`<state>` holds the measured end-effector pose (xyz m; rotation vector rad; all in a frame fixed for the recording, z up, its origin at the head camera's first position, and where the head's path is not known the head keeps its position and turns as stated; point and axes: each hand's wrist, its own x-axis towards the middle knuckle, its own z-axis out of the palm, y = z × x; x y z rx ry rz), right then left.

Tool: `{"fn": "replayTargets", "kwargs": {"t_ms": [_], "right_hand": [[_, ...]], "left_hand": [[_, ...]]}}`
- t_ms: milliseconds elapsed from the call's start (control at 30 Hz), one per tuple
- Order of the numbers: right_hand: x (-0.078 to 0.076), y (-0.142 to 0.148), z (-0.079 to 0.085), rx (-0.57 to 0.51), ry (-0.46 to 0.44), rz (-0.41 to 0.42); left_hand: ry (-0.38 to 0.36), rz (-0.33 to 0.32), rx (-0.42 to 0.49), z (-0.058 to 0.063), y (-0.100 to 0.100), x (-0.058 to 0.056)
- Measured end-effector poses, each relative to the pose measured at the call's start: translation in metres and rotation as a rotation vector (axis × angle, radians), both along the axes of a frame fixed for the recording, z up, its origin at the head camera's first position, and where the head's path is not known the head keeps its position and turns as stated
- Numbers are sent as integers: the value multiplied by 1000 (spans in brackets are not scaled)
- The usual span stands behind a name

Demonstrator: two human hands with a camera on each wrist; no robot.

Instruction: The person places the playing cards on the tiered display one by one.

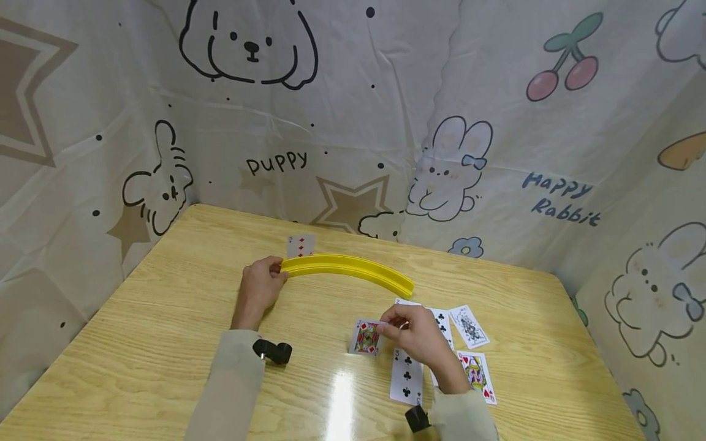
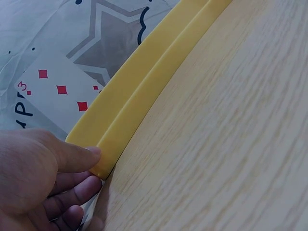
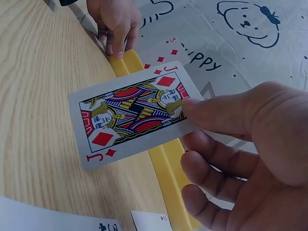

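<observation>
My left hand (image 1: 261, 286) pinches the left end of a curved yellow card holder (image 1: 347, 267), thumb on its front in the left wrist view. A three of diamonds (image 1: 300, 245) stands upright at that end, its lower part hidden by the holder. Between thumb and fingers, my right hand (image 1: 415, 334) holds a jack of diamonds (image 3: 132, 115) by one edge, above the table and in front of the holder. Beneath and beside that hand lie face-up cards, among them a three of clubs (image 1: 407, 378), partly covered from view by the hand.
To the right on the wooden table (image 1: 165, 343) lie a queen of hearts (image 1: 478, 375) and a joker-like card (image 1: 469, 326). A printed cloth (image 1: 353, 122) hangs behind the table's back edge and along both sides.
</observation>
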<state>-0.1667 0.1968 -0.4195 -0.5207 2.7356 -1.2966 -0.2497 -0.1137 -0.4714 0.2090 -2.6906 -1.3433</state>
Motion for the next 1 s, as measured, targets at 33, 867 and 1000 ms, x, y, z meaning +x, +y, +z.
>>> {"fn": "replayTargets", "kwargs": {"t_ms": [33, 867, 1000], "right_hand": [[0, 0, 0, -2, 1, -2], [-11, -10, 2, -53, 12, -110], [-15, -12, 1, -48, 35, -122]], "left_hand": [[-1, 0, -1, 0, 0, 0], [-16, -2, 14, 2, -2, 1], [-11, -1, 11, 2, -2, 1]]}}
